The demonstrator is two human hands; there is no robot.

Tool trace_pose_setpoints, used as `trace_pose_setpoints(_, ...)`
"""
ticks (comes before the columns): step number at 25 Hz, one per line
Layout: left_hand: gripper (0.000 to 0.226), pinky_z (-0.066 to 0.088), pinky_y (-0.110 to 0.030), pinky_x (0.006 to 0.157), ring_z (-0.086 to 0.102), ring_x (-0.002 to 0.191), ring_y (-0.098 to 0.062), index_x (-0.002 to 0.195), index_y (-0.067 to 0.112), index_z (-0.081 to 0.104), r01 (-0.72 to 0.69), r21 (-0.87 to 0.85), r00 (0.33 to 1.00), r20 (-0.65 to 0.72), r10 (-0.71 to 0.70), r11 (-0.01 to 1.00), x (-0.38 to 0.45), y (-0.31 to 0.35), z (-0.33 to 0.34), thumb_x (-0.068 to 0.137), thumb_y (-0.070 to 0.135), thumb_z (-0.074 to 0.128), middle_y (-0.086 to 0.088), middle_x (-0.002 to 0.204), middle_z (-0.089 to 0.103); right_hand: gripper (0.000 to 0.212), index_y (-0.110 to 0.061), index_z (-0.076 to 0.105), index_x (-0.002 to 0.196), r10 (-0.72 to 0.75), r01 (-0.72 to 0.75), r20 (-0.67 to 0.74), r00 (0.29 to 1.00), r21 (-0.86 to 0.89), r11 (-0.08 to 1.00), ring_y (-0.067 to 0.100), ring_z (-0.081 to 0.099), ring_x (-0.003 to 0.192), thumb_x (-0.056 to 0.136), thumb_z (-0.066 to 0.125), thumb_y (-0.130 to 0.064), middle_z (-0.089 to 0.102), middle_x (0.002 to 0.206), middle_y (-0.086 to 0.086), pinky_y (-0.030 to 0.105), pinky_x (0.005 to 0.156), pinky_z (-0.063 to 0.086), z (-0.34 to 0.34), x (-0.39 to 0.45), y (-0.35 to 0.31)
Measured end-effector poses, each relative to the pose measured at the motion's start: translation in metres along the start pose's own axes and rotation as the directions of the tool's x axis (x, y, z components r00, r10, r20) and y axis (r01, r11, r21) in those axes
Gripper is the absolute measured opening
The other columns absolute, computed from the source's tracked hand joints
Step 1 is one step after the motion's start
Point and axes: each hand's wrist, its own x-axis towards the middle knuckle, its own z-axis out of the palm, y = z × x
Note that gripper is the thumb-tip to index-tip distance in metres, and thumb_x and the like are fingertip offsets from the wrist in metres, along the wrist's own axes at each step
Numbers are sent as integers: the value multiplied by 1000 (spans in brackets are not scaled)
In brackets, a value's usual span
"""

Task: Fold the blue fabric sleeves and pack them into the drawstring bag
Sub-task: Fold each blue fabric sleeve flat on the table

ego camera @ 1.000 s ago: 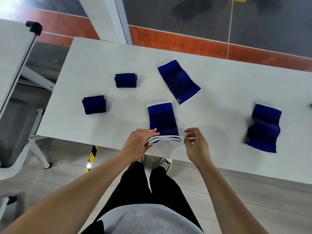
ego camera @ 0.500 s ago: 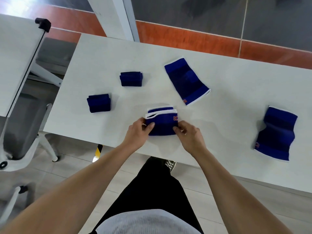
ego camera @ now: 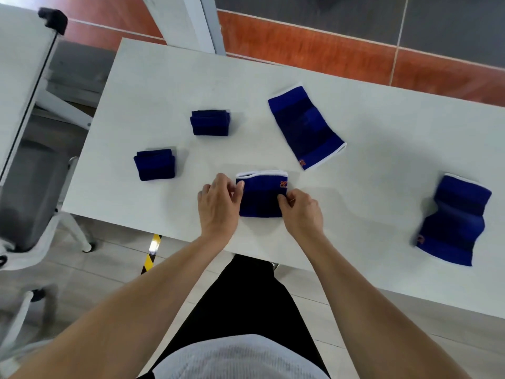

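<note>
A blue sleeve point(ego camera: 261, 196) folded in half lies near the front edge of the white table point(ego camera: 382, 138), its white trim at the far side. My left hand point(ego camera: 218, 205) pinches its left edge and my right hand point(ego camera: 300, 210) pinches its right edge. Two small folded sleeves sit to the left, one point(ego camera: 154, 164) nearer and one point(ego camera: 210, 122) farther back. An unfolded sleeve point(ego camera: 306, 127) lies flat behind the hands. Another rumpled sleeve point(ego camera: 455, 218) lies at the right. No drawstring bag is in view.
A grey office chair point(ego camera: 24, 192) stands left of the table. A second white tabletop point(ego camera: 19, 77) fills the far left. A white post point(ego camera: 191, 23) rises behind the table. My legs are under the table's front edge.
The flat sleeve in front of me has been folded in half, its near end brought over to the far end. Both hands moved from its near end to its side edges.
</note>
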Motion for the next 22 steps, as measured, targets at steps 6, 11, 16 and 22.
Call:
trace_pose_setpoints(6,57,39,-46,109,41,139,-35,148,23,44,-491,347,870,243,429,799,-18,-12,30,94,29,62,-7,160,36,17,-15,52,100,-257,187,-178,950,-338,922,28,59,86,95,58,-31,63,92,3,42,80,44,10,-8,-6)
trace_pose_setpoints(11,67,29,-48,115,25,150,-32,156,32,27,-393,357,910,282,303,847,-23,-13,34,97,32,58,1,168,16,27,-25,62,119,-500,380,-159,851,-471,796,25,58,106,93,66,-23,65,111,-3,39,95,34,15,-6,15)
trace_pose_setpoints(16,62,26,-47,116,22,151,-32,155,31,26,-393,374,909,295,294,840,-11,-9,27,99,31,54,0,168,13,20,-21,67,112,-550,435,-211,808,-416,799,24,58,108,94,62,-28,65,115,-1,37,97,36,-9,13,8)
trace_pose_setpoints(22,56,32,-46,109,28,146,-36,151,24,36,-324,434,940,249,234,841,16,-24,7,98,23,56,-6,164,23,54,-16,47,145,-325,215,-181,928,-453,865,26,44,139,96,58,-36,52,148,6,42,119,26,-35,60,9)
